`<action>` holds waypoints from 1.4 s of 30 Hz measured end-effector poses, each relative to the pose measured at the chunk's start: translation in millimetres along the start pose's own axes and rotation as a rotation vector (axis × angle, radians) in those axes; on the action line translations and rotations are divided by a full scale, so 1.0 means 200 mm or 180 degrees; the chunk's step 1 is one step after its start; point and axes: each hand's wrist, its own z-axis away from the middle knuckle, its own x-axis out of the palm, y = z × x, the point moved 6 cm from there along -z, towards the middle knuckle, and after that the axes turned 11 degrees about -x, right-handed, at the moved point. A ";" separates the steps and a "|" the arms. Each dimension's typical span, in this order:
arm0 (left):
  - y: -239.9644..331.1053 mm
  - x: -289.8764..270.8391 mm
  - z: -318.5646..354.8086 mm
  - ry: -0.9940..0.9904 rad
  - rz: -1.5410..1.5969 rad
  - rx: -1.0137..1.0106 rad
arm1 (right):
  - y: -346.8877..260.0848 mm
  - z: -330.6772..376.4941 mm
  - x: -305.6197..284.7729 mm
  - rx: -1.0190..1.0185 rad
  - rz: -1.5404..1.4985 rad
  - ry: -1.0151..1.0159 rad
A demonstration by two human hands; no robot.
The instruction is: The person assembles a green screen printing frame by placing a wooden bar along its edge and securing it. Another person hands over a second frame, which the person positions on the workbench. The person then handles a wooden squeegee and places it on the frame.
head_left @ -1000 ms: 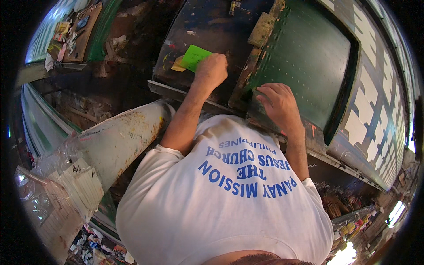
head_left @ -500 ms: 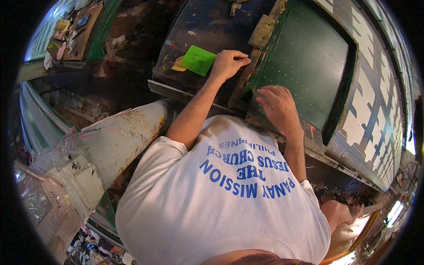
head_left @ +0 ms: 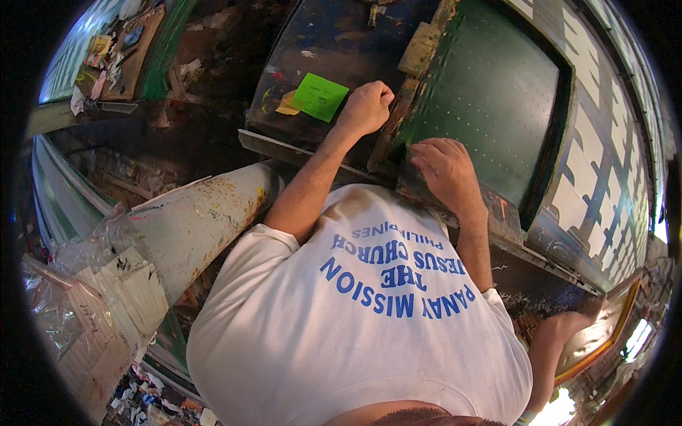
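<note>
My left hand (head_left: 366, 108) hovers over or rests on the dark, paint-stained board, with its fingers curled in and nothing visible in them. Just left of it lies a bright green paper (head_left: 320, 96) with dark marks, on top of a yellowish scrap (head_left: 286, 104). My right hand (head_left: 447, 169) is at the near left corner of the dark green panel (head_left: 497, 106), which is dotted with small pale spots. Its fingers are loosely bent, the thumb apart, and no object shows in it. A worn wooden strip (head_left: 405, 96) runs between the two hands.
A rusty pale pipe-like cylinder (head_left: 206, 213) stands at the left, with plastic and card bundles (head_left: 121, 298) by it. Another person's arm (head_left: 558, 341) reaches toward a yellow-edged frame (head_left: 593, 348) at the lower right. A white-patterned sheet (head_left: 597, 149) lines the right.
My left hand's fingers have curled in and drawn back slightly from the wooden strip. My right hand has stayed put. The other person's arm at the lower right has moved up and outward.
</note>
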 end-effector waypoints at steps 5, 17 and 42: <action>0.01 0.01 -0.03 -0.0064 0.0492 0.0142 | 0.01 0.02 0.01 0.0077 -0.0018 -0.0001; 0.02 0.03 0.01 -0.0050 -0.0353 -0.0038 | -0.01 0.02 0.02 -0.0041 0.0060 0.0075; -0.04 0.03 -0.02 0.0082 0.0501 -0.0346 | -0.03 0.02 0.04 -0.0024 0.0041 -0.0034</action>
